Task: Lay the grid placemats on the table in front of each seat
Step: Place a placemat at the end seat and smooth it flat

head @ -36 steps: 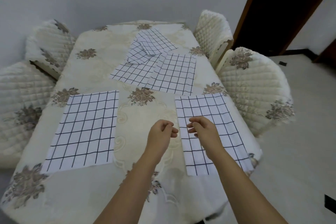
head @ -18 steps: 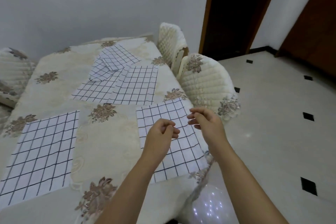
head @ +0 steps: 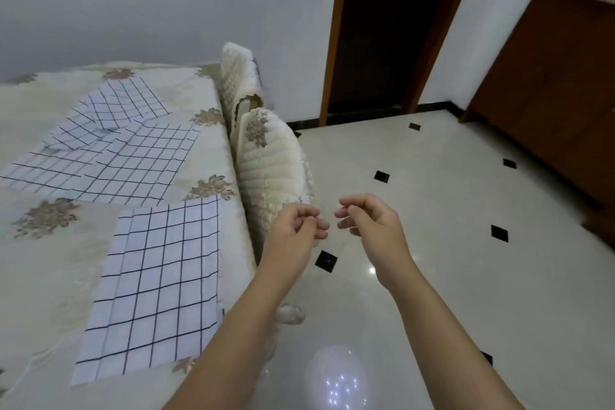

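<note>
A white placemat with a black grid (head: pixel 156 289) lies flat on the table (head: pixel 66 263) near its right edge. Farther back, several more grid placemats (head: pixel 109 156) lie in a loose overlapping heap, the top one crumpled. My left hand (head: pixel 296 231) hangs past the table's right edge, in front of the near chair, fingers curled with nothing in them. My right hand (head: pixel 369 226) is level with it over the floor, fingers curled too and holding nothing. The two hands are a little apart.
Two cream quilted chairs stand at the table's right side, the near chair (head: pixel 269 166) and the far chair (head: pixel 241 76). The table has a cream floral cloth. To the right are glossy tiled floor (head: pixel 466 243), a dark doorway (head: pixel 382 27) and a wooden cabinet (head: pixel 559 83).
The view has swung right, away from the table. Both hands have gone from above the right placemat to beyond the table's edge, over the chair and floor. The left placemat is out of view.
</note>
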Demonstrator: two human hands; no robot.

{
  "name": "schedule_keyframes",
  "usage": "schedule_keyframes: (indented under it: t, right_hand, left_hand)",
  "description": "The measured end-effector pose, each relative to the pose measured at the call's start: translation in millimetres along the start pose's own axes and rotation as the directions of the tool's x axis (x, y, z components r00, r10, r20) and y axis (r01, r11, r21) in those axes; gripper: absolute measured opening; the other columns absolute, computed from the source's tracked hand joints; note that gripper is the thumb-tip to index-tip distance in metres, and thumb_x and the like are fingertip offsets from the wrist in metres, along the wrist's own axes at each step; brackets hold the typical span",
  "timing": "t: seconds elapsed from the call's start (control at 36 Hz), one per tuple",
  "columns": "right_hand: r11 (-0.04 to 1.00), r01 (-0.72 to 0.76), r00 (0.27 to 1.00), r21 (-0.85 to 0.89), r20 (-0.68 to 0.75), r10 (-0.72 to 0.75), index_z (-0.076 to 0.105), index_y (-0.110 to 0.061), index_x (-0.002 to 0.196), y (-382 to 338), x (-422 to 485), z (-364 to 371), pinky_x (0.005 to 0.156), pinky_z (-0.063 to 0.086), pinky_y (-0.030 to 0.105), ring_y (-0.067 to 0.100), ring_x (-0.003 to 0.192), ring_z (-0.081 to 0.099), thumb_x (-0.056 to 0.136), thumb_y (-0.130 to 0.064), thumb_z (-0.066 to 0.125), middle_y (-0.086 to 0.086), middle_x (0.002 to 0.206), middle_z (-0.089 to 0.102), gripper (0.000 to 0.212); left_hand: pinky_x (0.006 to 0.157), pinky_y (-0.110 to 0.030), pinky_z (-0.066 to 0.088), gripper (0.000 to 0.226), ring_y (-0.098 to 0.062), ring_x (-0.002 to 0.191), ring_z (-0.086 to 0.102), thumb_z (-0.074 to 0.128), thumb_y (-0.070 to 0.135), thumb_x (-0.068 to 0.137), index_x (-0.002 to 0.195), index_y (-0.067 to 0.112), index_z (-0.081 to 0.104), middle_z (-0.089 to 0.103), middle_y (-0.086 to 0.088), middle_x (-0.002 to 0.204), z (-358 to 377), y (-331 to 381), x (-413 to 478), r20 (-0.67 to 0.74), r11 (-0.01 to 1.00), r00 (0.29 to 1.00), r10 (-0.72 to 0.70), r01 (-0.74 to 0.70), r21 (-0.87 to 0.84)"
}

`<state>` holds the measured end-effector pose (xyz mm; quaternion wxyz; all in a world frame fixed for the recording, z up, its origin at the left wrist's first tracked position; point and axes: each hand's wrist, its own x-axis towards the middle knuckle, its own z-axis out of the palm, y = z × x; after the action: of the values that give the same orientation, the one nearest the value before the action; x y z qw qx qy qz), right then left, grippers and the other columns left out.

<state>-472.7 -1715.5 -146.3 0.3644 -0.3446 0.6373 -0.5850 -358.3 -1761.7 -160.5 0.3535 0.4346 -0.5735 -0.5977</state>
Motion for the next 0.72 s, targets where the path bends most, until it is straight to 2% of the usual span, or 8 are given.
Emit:
schedule_keyframes:
  t: [0.14,0.36,0.56,0.72]
  right_hand:
    - [1.0,0.007,0.999,-0.005,0.036,-0.007,0.061,-0.02,0.085,1.3,30.7,-20.9,0.056,0.044,0.005,0.01,0.068,0.06,0.093,-0.004,0.045,0.001,0.082,0.065,0.024]
    - [0.999,0.05,0.99,-0.004,0.13,-0.049,0.061,-0.019,0.087,-7.4,112.5,-26.9,0.056,0.043,0.004,0.009,0.068,0.06,0.093,-0.003,0.045,0.0,0.082,0.065,0.023]
    - [0.996,0.085,0.952,-0.039,0.297,-0.07,0.061,-0.02,0.089,-26.2,209.0,1.4,0.055,0.043,0.003,0.006,0.068,0.059,0.093,-0.006,0.045,-0.003,0.081,0.064,0.022]
    - [0.995,0.095,0.902,-0.04,0.426,-0.069,0.063,-0.014,0.098,-35.8,271.0,25.6,0.057,0.045,0.003,-0.008,0.058,0.058,0.093,-0.007,0.045,-0.006,0.079,0.064,0.019]
  left_hand:
    - [0.048,-0.004,0.041,0.023,-0.008,0.073,0.062,0.041,0.006,0.095,0.086,0.023,0.054,0.066,0.006,0.078,25.1,9.8,27.2,-0.04,0.999,0.999,0.028,-0.028,0.021]
    - [0.051,-0.001,0.041,0.022,-0.009,0.074,0.063,0.041,0.005,0.096,0.087,0.021,0.054,0.066,0.001,0.081,40.5,24.6,101.5,-0.121,0.996,0.989,0.084,-0.083,0.015]
    - [0.052,-0.002,0.041,0.021,-0.007,0.072,0.063,0.041,0.006,0.096,0.089,0.02,0.054,0.067,0.0,0.083,28.6,40.9,187.7,-0.313,0.994,0.945,0.094,-0.105,-0.019]
    - [0.053,-0.005,0.043,0.017,-0.008,0.071,0.064,0.042,0.005,0.094,0.094,0.014,0.057,0.068,-0.001,0.083,16.2,46.5,231.8,-0.47,0.996,0.881,0.054,-0.081,-0.039]
